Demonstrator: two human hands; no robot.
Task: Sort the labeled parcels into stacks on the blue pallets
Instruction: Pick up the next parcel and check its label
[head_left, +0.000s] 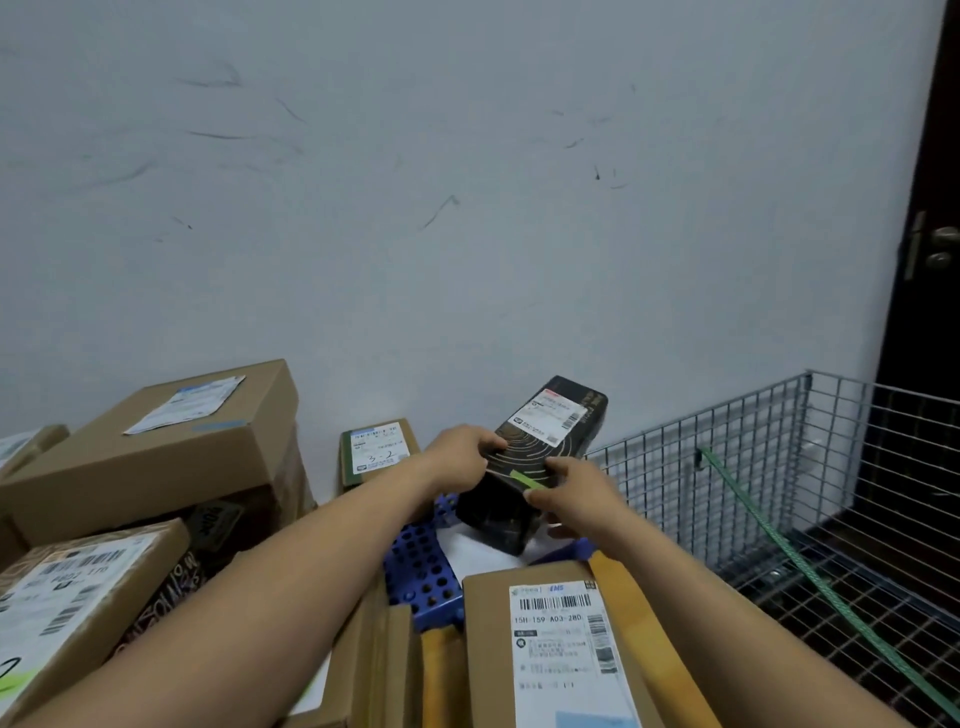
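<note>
Scuffed grey wall (467, 182) fills the back, and a wire cage (779, 493) stands on the right with a green strap (810, 566) slanting through it. On the left is a big brown carton (156, 457), label up, stacked on other boxes. Right under the camera lies a tan carton (550, 654), barcode facing up, probably so it can be read at a glance. Between them the blue pallet (421, 566) shows through, bare and perforated, and that looks like the open slot.

The black parcel (550, 441) hangs tilted above that gap, far end raised toward the wall, label on top. A small box marked 3-2 (376, 449) sits just beside it against the wall. Left hand (457, 452): grip pinching the parcel's left edge. Right hand (576, 493): grip curled round the near right corner. Two hands steady a long box, I'd say for lowering.
</note>
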